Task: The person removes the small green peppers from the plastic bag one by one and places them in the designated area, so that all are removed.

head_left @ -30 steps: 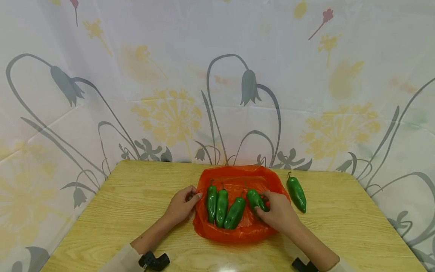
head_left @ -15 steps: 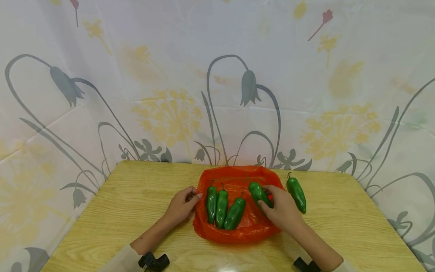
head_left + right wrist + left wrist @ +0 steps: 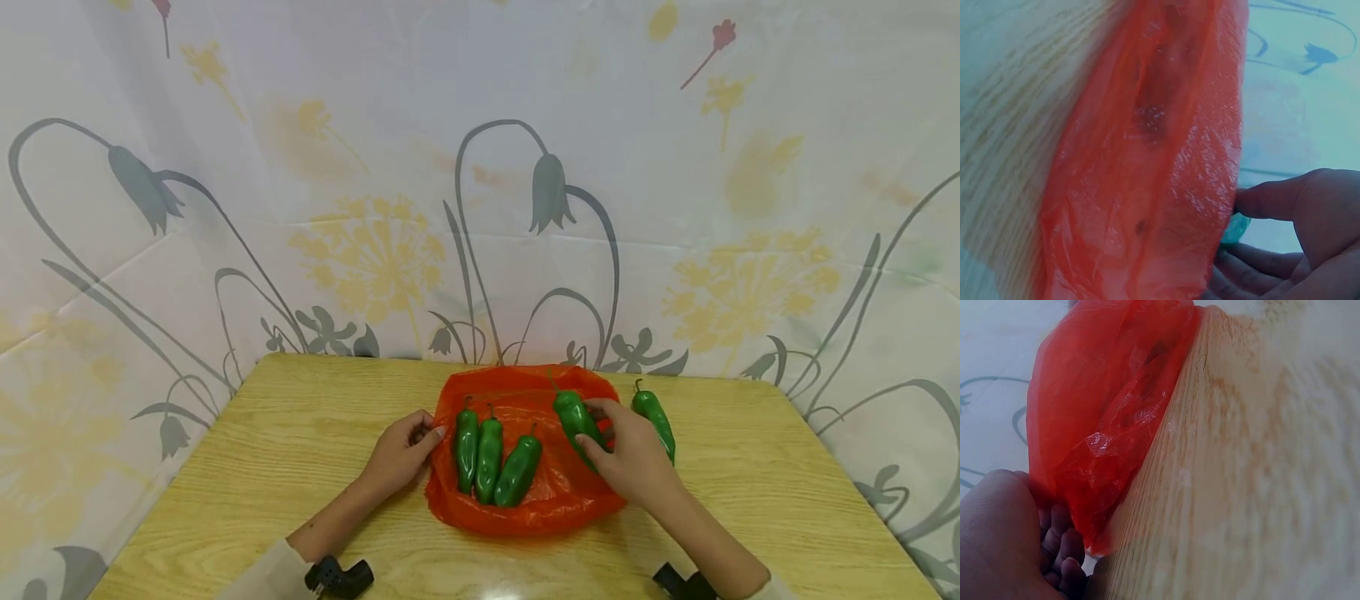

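Gripping green pepper (image 3: 574, 415), right hand (image 3: 639, 454) now farther right than before.

Yellowish wood-grain counter (image 3: 300, 429) — on it, a red bag (image 3: 517, 525) and, just right, a green pepper (image 3: 653, 410).
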`<action>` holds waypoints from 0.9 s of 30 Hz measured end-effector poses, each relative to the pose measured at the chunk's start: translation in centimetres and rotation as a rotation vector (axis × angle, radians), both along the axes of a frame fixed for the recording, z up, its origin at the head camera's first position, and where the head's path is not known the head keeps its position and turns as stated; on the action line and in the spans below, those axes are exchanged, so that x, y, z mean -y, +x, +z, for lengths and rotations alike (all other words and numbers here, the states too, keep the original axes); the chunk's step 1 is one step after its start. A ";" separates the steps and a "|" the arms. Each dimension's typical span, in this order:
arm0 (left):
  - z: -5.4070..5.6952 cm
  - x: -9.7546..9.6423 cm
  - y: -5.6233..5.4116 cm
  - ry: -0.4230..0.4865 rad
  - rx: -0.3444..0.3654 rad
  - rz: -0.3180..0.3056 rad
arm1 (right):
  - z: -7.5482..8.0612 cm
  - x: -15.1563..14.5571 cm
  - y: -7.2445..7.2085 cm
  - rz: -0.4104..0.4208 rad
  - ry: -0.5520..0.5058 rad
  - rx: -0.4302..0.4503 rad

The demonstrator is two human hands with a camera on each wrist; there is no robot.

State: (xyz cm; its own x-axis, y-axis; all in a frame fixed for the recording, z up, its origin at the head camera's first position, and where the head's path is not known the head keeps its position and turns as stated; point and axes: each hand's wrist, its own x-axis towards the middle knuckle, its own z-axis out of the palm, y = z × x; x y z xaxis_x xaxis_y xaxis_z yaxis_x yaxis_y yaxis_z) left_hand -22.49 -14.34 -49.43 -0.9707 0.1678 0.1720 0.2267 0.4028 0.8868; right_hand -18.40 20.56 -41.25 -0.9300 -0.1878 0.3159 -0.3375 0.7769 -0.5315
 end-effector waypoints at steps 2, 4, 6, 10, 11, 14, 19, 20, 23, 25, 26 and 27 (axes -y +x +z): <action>0.0 0.0 0.0 -0.004 0.001 -0.001 | 0.2 -0.1 0.0 -0.008 0.002 0.010; -0.1 0.0 0.0 -0.003 0.001 -0.002 | 0.3 -0.2 0.0 -0.016 0.001 0.023; -0.1 0.0 -0.1 -0.003 0.001 -0.003 | 0.4 -0.4 0.0 -0.022 -0.001 0.028; -0.2 0.0 0.0 -0.006 -0.004 0.001 | 0.8 -0.7 0.0 -0.028 -0.001 0.022; -0.2 0.0 0.0 -0.011 -0.005 0.003 | 0.9 -0.8 0.1 -0.030 -0.001 0.024; -0.3 0.0 0.0 -0.020 -0.008 0.006 | 1.3 -1.0 0.2 -0.033 -0.010 0.029; -0.2 0.0 0.1 -0.010 -0.012 0.000 | 1.7 -1.6 0.2 -0.034 -0.023 0.026; -0.2 0.0 0.1 -0.009 -0.012 -0.001 | 1.8 -1.7 0.2 -0.034 -0.024 0.024; -0.2 0.0 0.0 -0.012 -0.014 -0.001 | 1.9 -2.0 0.1 -0.029 -0.036 0.022; -0.2 0.0 0.0 -0.015 -0.016 0.003 | 2.0 -2.2 0.1 -0.030 -0.042 0.027; -0.2 0.0 0.0 -0.016 -0.017 0.003 | 2.1 -2.3 0.1 -0.030 -0.045 0.032; -0.2 0.0 0.0 -0.017 -0.019 0.004 | 2.1 -2.3 0.1 -0.033 -0.047 0.036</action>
State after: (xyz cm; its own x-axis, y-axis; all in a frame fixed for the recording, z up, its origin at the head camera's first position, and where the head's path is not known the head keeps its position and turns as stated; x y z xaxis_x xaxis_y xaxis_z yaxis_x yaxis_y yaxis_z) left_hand -22.48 -14.36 -49.58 -0.9680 0.1671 0.1872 0.2416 0.4186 0.8754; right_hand -18.26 22.90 -39.11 -0.9464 -0.1430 0.2896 -0.2922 0.7611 -0.5790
